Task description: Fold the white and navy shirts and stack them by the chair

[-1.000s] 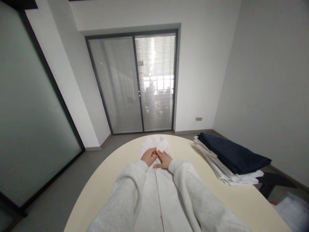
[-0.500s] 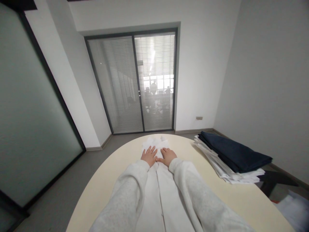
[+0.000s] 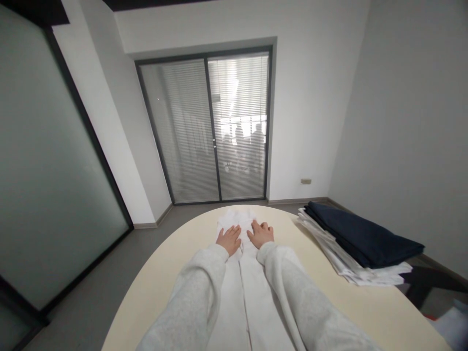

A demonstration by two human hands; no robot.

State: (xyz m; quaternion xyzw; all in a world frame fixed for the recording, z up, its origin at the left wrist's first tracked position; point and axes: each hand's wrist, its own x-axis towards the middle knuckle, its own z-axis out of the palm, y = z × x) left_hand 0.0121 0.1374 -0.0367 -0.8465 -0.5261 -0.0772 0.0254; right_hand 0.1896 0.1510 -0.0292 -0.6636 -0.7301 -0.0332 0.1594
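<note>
A long white garment (image 3: 252, 292) lies lengthwise down the middle of a cream oval table (image 3: 171, 273), with a seam running along its centre. My left hand (image 3: 229, 239) rests flat on the garment near its far end, fingers stretched out. My right hand (image 3: 262, 233) lies flat beside it, a little further out and to the right, fingers apart. Both arms are in light grey sleeves. Neither hand holds anything.
At the table's right side sits a pile of white fabric (image 3: 347, 263) with a folded dark navy cloth (image 3: 361, 236) on top. Beyond the table are a grey floor, sliding glass doors with blinds (image 3: 212, 131) and a frosted glass wall (image 3: 44, 165) on the left.
Both hands slid forward along the garment toward its far end and drew apart; one second ago their fingertips touched. The view has tilted slightly.
</note>
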